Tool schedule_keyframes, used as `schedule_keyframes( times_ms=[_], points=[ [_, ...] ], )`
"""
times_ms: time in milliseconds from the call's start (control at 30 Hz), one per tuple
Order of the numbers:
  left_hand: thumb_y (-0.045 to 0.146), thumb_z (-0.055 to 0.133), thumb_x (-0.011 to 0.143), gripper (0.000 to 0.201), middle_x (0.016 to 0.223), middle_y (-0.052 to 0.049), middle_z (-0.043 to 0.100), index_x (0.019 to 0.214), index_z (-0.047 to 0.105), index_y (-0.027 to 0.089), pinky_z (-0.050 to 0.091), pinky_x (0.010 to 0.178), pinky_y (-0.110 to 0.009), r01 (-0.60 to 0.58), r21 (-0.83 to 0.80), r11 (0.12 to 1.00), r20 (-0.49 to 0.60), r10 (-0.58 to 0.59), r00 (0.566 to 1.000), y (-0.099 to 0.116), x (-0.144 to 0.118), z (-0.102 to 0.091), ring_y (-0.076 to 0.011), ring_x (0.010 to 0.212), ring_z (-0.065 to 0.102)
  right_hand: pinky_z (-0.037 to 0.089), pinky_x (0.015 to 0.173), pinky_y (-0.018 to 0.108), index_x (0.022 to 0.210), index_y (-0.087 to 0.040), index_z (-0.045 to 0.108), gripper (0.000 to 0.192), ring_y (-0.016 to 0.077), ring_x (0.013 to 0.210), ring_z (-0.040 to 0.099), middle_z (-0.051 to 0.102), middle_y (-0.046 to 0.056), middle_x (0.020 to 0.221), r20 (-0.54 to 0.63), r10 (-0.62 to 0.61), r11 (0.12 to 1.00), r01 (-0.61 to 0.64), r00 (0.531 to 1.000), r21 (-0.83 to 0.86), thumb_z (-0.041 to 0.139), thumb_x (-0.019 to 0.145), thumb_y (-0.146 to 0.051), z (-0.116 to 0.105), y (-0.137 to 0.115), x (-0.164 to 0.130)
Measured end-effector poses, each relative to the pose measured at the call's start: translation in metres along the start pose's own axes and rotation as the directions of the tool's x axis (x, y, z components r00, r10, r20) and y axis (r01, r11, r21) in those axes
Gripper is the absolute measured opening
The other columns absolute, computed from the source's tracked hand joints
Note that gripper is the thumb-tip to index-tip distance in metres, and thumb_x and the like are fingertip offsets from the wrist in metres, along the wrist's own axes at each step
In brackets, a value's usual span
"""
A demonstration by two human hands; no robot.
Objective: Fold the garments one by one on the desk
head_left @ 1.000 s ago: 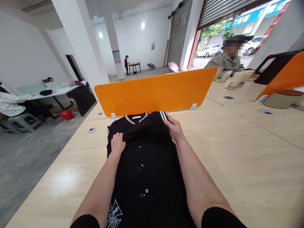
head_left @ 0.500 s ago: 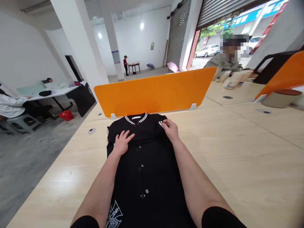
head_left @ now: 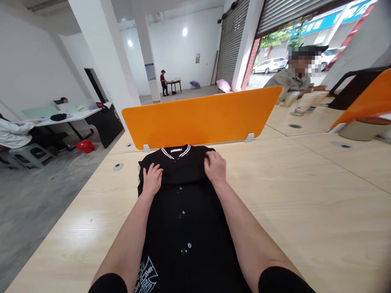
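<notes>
1. One black garment (head_left: pixel 189 211) lies front up on the wooden table (head_left: pixel 305 195), between the forearms, collar (head_left: pixel 184 152) toward the orange partition (head_left: pixel 201 120). White outlined lettering (head_left: pixel 148 276) is printed on its lower front; the wording cannot be read with certainty.
2. Blue sign (head_left: pixel 330 22), outdoors at upper right: white characters, cropped and blurred, not legible.
3. Neck label (head_left: pixel 176 150): white, inside the collar; text too small to read.
4. Right hand (head_left: pixel 216 167): half a second earlier it pinched a white-striped edge; that edge is now out of sight. Fingers are curled at the garment's right shoulder; whether they grip cloth cannot be told.
5. Left hand (head_left: pixel 152 179): previously fanned toward the front centre; fingers are now closer together and nearer the garment's left edge. Hand is released, laid on the cloth.
6. Orange partition: upright just beyond the collar, obstructing the view of the floor behind.
7. Person (head_left: pixel 290 79) in a light jacket: beyond the partition, at right.
8. Beige container (head_left: pixel 363 129): far right of the table.
9. Paper cups (head_left: pixel 304 103): stacked, near that person.
10. Snap fasteners (head_left: pixel 183 252): spaced down the garment's front.
</notes>
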State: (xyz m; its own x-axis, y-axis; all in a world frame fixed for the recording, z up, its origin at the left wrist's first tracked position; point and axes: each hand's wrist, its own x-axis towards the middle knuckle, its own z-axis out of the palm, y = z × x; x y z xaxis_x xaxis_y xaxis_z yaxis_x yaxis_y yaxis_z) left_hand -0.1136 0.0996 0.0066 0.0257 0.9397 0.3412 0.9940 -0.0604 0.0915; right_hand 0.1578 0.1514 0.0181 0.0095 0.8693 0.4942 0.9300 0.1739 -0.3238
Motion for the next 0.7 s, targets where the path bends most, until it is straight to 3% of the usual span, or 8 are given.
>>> schedule_keyframes(
  times_ms=[67,167,233,333,400,533,633,700],
  points=[
    [0.034,0.037,0.095,0.040,0.147,-0.005,0.044,0.131,0.055,0.029,0.015,0.114,-0.059,0.043,0.108,0.993,0.026,-0.046,0.999,-0.005,-0.001,0.004,-0.0304,0.141,0.027,0.026,0.105,0.055,0.131,-0.024,0.052,0.040,0.0281,0.129,0.040,0.050,0.011,0.139,0.212,-0.137,0.990,0.143,0.968,-0.011,0.033,0.096,-0.029,0.013,-0.005,-0.006],
    [0.045,0.034,0.095,0.049,0.149,-0.009,0.041,0.139,0.048,0.027,0.020,0.111,-0.059,0.166,0.193,0.967,0.133,-0.194,0.972,-0.008,-0.001,0.006,-0.0327,0.138,0.031,0.014,0.108,0.063,0.138,-0.027,0.047,0.045,0.0287,0.136,0.032,0.042,0.007,0.148,0.431,-0.161,0.980,0.197,0.888,-0.039,0.031,0.098,-0.040,0.029,-0.007,-0.013],
    [0.047,0.030,0.095,0.052,0.148,-0.012,0.042,0.140,0.046,0.025,0.022,0.110,-0.059,0.219,0.224,0.950,0.143,-0.255,0.956,-0.008,0.000,0.004,-0.0321,0.136,0.034,0.014,0.109,0.062,0.139,-0.027,0.045,0.046,0.0276,0.136,0.032,0.042,0.007,0.148,0.399,-0.157,0.982,0.186,0.903,-0.033,0.030,0.098,-0.042,0.032,-0.005,-0.014],
    [0.048,0.030,0.095,0.053,0.139,-0.016,0.050,0.138,0.048,0.023,0.026,0.105,-0.062,0.276,0.256,0.926,0.114,-0.312,0.943,-0.008,0.001,0.001,-0.0335,0.128,0.043,0.019,0.109,0.058,0.139,-0.024,0.044,0.047,0.0264,0.136,0.032,0.042,0.009,0.147,0.189,-0.112,0.993,0.115,0.976,-0.008,0.025,0.099,-0.040,0.028,-0.001,-0.011],
    [0.049,0.032,0.094,0.052,0.130,-0.017,0.056,0.133,0.052,0.022,0.028,0.102,-0.063,0.308,0.267,0.913,0.074,-0.338,0.938,-0.008,0.001,0.001,-0.0347,0.120,0.049,0.019,0.108,0.058,0.139,-0.023,0.043,0.047,0.0276,0.135,0.032,0.041,0.011,0.147,0.079,-0.047,0.999,0.048,0.996,-0.016,0.026,0.099,-0.038,0.025,0.000,-0.009],
    [0.036,0.031,0.096,0.043,0.117,-0.015,0.064,0.124,0.057,0.018,0.027,0.103,-0.065,0.368,0.230,0.901,-0.064,-0.363,0.929,-0.013,0.000,0.004,-0.0317,0.107,0.058,0.023,0.104,0.058,0.132,-0.016,0.049,0.041,0.0317,0.124,0.042,0.051,0.016,0.135,0.143,0.067,0.994,-0.053,0.987,-0.098,0.043,0.093,-0.030,0.025,0.003,-0.009],
    [0.023,0.029,0.095,0.043,0.133,-0.016,0.055,0.131,0.051,0.014,0.035,0.104,-0.053,0.291,0.202,0.935,-0.140,-0.267,0.954,-0.018,0.004,0.007,-0.0300,0.124,0.047,0.028,0.100,0.053,0.113,-0.015,0.059,0.028,0.0294,0.110,0.050,0.060,0.015,0.116,0.141,0.096,0.989,-0.079,0.985,-0.124,0.049,0.088,-0.019,0.026,0.005,-0.010],
    [0.019,0.029,0.095,0.046,0.143,-0.015,0.046,0.138,0.045,0.014,0.042,0.099,-0.043,0.164,0.197,0.967,-0.076,-0.152,0.986,-0.023,0.011,0.007,-0.0284,0.129,0.042,0.032,0.097,0.048,0.100,-0.017,0.061,0.019,0.0263,0.100,0.052,0.063,0.012,0.105,0.075,0.072,0.995,-0.067,0.995,-0.070,0.048,0.087,-0.015,0.025,0.007,-0.009]
  ],
)
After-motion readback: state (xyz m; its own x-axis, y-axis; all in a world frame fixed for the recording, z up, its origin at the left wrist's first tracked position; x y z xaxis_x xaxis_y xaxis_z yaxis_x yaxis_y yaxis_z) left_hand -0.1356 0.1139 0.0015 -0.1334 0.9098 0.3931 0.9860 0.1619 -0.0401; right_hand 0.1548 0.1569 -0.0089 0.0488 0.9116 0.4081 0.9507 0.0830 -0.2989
